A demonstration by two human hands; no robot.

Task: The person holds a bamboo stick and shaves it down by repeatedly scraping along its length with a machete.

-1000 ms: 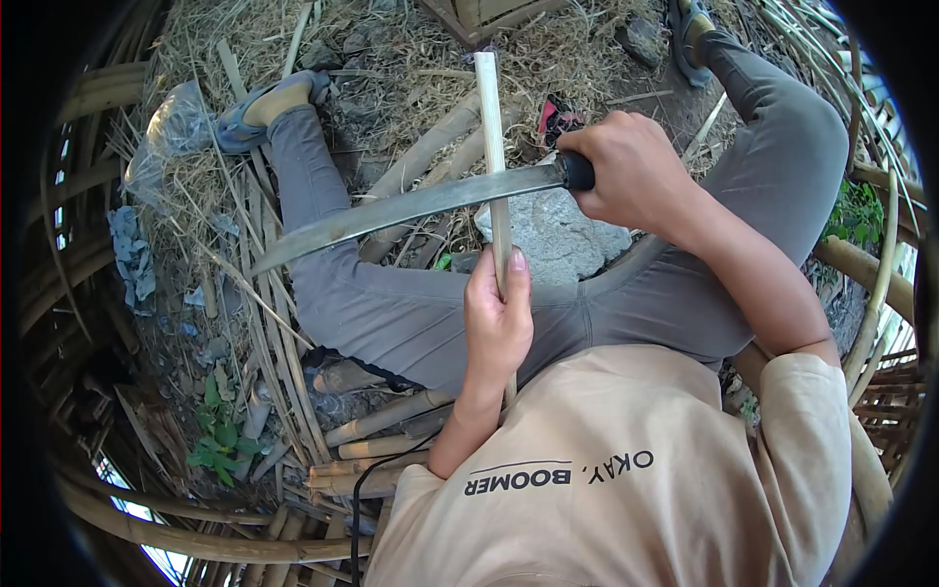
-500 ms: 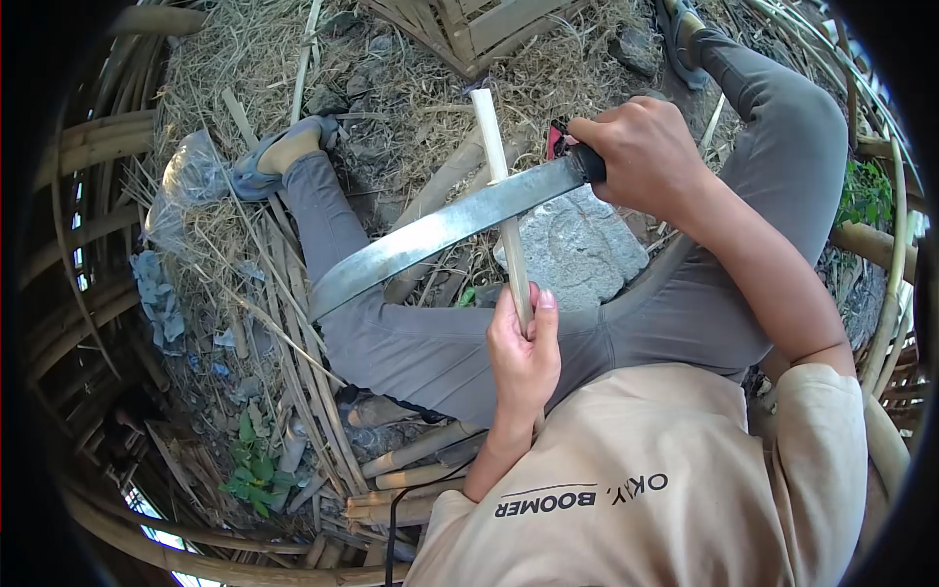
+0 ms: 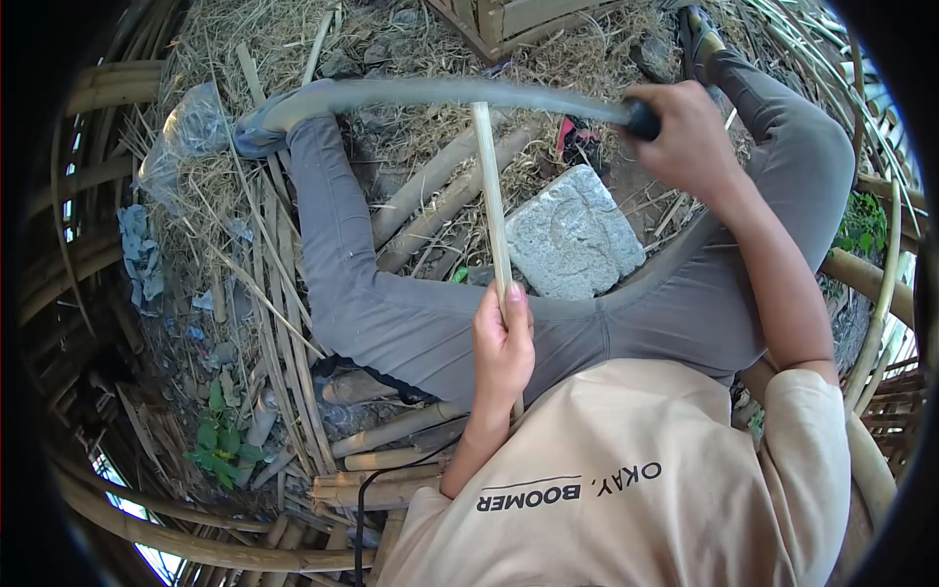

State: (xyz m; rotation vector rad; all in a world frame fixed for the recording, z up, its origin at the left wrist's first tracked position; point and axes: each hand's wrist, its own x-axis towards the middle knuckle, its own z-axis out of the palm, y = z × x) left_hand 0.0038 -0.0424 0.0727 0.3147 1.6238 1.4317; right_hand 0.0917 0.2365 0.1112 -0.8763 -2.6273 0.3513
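My right hand (image 3: 688, 139) is wrapped round the black handle of a machete (image 3: 421, 93). Its long curved blade, smeared by motion, reaches left across the view at the far end of a pale bamboo strip (image 3: 493, 201). Held near its lower part by my left hand (image 3: 504, 342), the strip points away from me, thumb pressed along it. Its near end runs back toward my shirt, partly hidden behind the hand. A grey stone block (image 3: 575, 233) lies on the ground between my legs, just right of the strip.
Bamboo poles (image 3: 430, 191) lie behind the strip, and cut lengths (image 3: 391, 460) are stacked by my left side. A slatted bamboo crate (image 3: 518, 22) stands ahead. Clear plastic (image 3: 191, 132) lies beside my left foot. Dry straw covers the ground, with a bamboo fence around.
The machete has moved away from me, from the strip's middle out to its far end. My left hand has shifted slightly left with the strip.
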